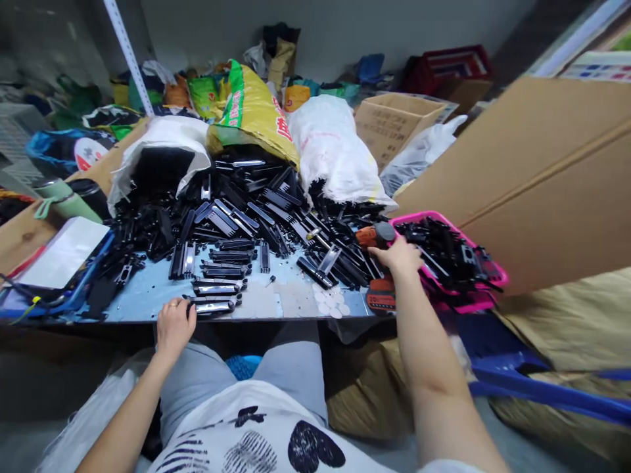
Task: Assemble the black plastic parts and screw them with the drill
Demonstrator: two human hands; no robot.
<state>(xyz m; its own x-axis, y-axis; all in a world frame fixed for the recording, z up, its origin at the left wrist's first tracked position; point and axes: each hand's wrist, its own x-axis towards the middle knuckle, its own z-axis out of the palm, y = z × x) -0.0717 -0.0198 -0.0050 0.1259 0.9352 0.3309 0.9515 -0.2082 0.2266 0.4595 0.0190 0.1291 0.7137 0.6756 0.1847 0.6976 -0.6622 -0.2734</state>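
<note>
My left hand (pixel 173 323) rests at the table's front edge, fingers curled on the end of a black and silver clip part (pixel 213 306) in a short stack of similar parts (pixel 219 276). My right hand (pixel 401 255) reaches to the right edge of the table, over the rim of a pink basket (pixel 456 220) full of black parts. It lies against an orange cordless screwdriver (pixel 375 235); whether the fingers grip anything is hidden. A big heap of black plastic parts (pixel 256 203) covers the middle of the blue-grey table (pixel 276 299).
White sacks (pixel 335 151) and a yellow-green bag (pixel 251 112) spill parts at the back. A green flask (pixel 64 200) and a white pad (pixel 62 253) lie left. Cardboard boxes (pixel 542 164) stand right, with a blue plastic stool (pixel 513 368) below.
</note>
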